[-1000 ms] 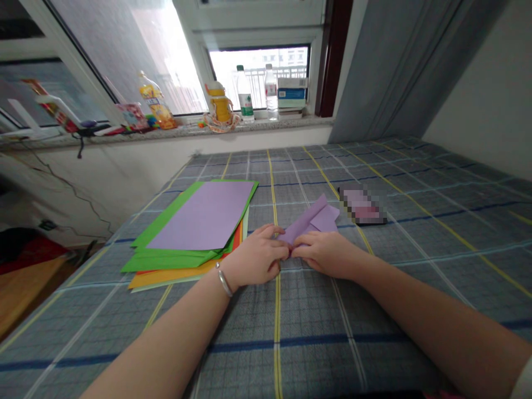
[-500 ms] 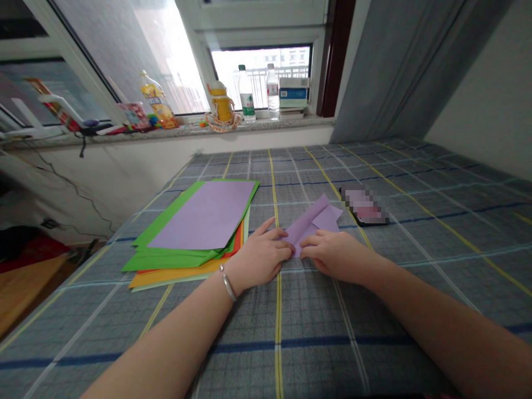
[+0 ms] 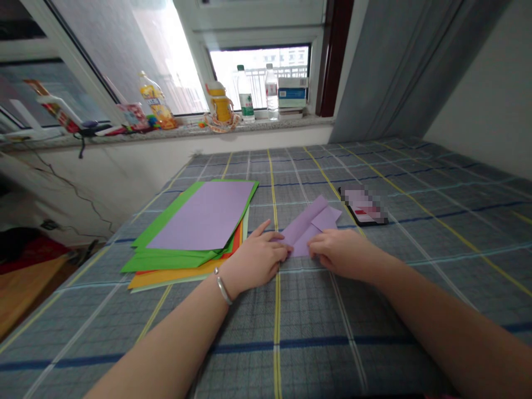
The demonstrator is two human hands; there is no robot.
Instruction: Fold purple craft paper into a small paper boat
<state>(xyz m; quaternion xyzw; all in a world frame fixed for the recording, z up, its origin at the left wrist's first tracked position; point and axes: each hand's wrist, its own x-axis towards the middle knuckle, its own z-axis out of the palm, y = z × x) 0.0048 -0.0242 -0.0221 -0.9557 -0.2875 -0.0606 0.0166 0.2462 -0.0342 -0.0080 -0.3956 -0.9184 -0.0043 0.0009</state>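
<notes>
A folded purple sheet of paper (image 3: 305, 228) lies on the checked cloth, with a long flap along its upper left side and a pointed layer sticking out at right. My left hand (image 3: 261, 256) wears a silver bracelet and has its fingertips on the paper's left corner; its outer fingers are spread while the index finger and thumb close at that corner. On the lower right edge, my right hand (image 3: 343, 250) grips the paper with curled fingers, which hide part of it. Left of my hands is a stack of coloured paper, a purple sheet (image 3: 203, 213) on top.
Green sheets (image 3: 166, 259) and an orange sheet (image 3: 166, 277) show beneath the top sheet. A phone (image 3: 363, 206) with a blurred screen lies right of the folded paper. Bottles (image 3: 246, 97), a yellow cup (image 3: 221, 105) and boxes (image 3: 293, 93) stand on the windowsill.
My right hand has slid slightly right along the paper's lower edge, showing more of the paper between my hands. My left hand has shifted slightly left.
</notes>
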